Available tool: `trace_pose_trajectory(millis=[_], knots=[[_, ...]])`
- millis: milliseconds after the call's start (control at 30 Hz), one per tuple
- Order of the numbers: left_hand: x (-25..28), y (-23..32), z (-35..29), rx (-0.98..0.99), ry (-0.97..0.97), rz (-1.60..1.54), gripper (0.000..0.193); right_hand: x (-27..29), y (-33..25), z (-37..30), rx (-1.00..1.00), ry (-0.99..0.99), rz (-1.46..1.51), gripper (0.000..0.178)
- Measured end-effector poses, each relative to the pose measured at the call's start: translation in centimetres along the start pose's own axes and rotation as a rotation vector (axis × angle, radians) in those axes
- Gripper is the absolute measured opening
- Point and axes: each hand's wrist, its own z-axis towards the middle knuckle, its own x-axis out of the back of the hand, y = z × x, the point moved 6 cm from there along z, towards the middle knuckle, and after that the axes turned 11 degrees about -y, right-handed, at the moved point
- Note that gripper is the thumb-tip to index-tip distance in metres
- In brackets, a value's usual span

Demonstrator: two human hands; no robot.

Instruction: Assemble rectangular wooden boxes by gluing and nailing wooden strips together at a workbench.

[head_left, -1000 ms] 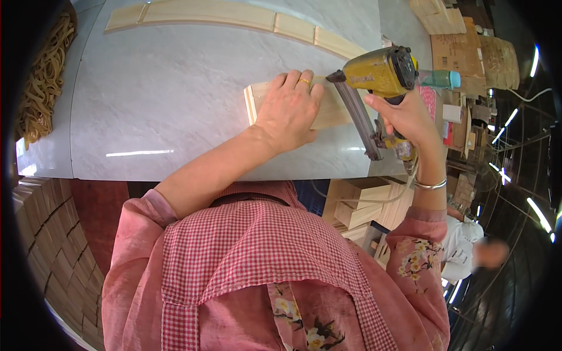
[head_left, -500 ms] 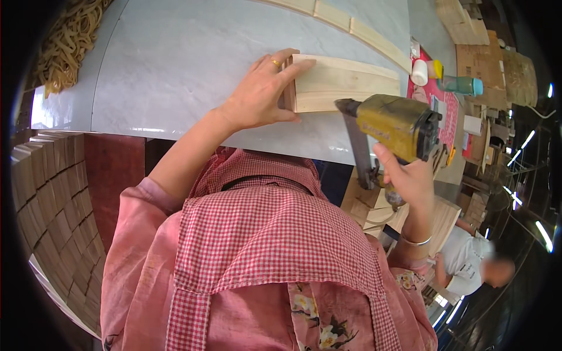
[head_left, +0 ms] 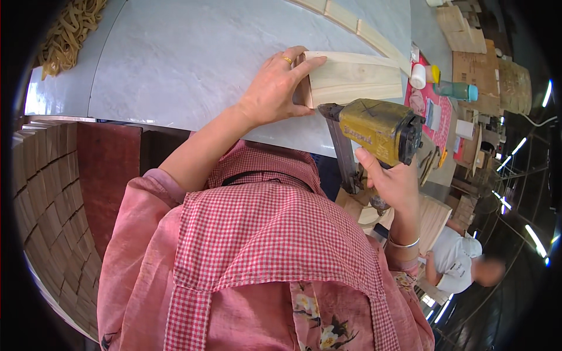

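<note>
My left hand (head_left: pixel 278 85) grips the left end of a pale wooden box (head_left: pixel 357 77) lying on the grey marbled table (head_left: pixel 175 64). Its thumb is on the near edge and its fingers reach over the far edge. A darker end piece shows between thumb and fingers. My right hand (head_left: pixel 393 180) is wrapped round the handle of a yellow and black nail gun (head_left: pixel 374 128). The gun's nose sits at the near left corner of the box, close to my left thumb; whether it touches the wood I cannot tell.
Long wooden strips (head_left: pixel 357 26) lie along the table's far side. Tan bands (head_left: pixel 73 35) are heaped at the far left, above stacked wooden pieces (head_left: pixel 50 193). A white bottle (head_left: pixel 418 76) and a green bottle (head_left: pixel 455 90) are at right. A person (head_left: pixel 459 260) is farther right.
The nail gun has moved left, its nose now at the box's near left corner. My left hand and the box have shifted slightly right, and the box's near side looks tilted differently.
</note>
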Motion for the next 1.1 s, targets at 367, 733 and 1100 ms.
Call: trace_pose_trajectory(millis=[367, 733, 1100], knots=[[-0.2, -0.2, -0.3, 0.001, 0.027, 0.001, 0.094, 0.1, -1.1, 0.7, 0.045, -0.014, -0.111, 0.026], [0.0, -0.7, -1.1, 0.089, -0.034, -0.039, 0.108, 5.2, 6.9, -1.9, -0.117, 0.404, -0.003, 0.029], [0.8, 3.8, 1.5, -0.006, -0.138, 0.290, 0.109, 12.2, 33.1, -1.9, -0.564, 0.707, -0.452, 0.036]])
